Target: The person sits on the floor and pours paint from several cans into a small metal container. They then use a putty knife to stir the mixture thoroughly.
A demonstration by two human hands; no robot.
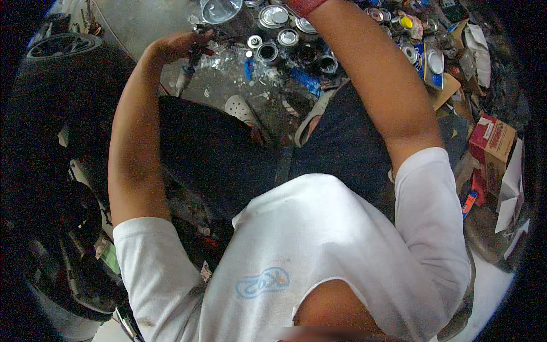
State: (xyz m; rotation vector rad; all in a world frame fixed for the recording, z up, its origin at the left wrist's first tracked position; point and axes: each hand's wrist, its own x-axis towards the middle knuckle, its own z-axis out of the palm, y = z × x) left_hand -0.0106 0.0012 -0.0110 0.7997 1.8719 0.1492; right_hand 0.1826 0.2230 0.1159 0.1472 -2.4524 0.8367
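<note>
My left hand point(185, 45) is at the upper left, its fingers wrapped round the grip of what looks like a spray gun point(187, 77). The grip slants down toward my left knee. Right beside the fingers is a large see-through cup point(222, 10); whether it belongs to the gun I cannot tell. My right hand point(305, 5) reaches to the top edge, reddish at the wrist, with its fingers cut off by the frame. Below it are a closed round paint tin point(273, 17), a smaller lidded tin point(288, 37) and an open tin with dark contents point(267, 52).
A thin reddish hose point(117, 35) crosses the floor at the left. Blue and white paint smears mark the concrete point(228, 85) by my clog point(242, 108). More cans and a blue-yellow tin point(433, 62) crowd the right, near a red-brown carton point(493, 139). A black tyre-like round object point(62, 45) stands left.
</note>
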